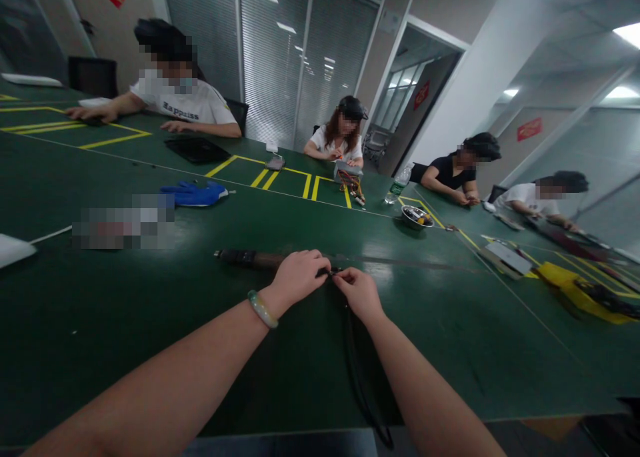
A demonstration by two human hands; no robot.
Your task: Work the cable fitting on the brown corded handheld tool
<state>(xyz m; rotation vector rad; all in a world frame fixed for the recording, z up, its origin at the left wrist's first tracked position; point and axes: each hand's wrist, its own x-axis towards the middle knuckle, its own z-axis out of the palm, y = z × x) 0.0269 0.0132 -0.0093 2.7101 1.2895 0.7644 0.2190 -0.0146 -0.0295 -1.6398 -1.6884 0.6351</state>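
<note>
A long dark electric screwdriver [243, 258] lies crosswise on the green table, its narrow metal tip towards the left. My left hand [300, 275] is closed over the right part of its body, a jade-like bangle [263, 309] on the wrist. At the tool's right end my right hand [357, 291] pinches the end of a black cable [354, 350], close against my left fingertips. The small joint between the two hands is mostly covered by fingers. From below my right hand the cable runs down past the table's front edge.
A blue glove [195, 193] lies at the far left beside a blurred-out item. Farther back are a black flat device [196, 149], a water bottle [399, 185], a metal bowl [417, 217] of parts and a yellow tray [585, 290]. Several people sit around the table.
</note>
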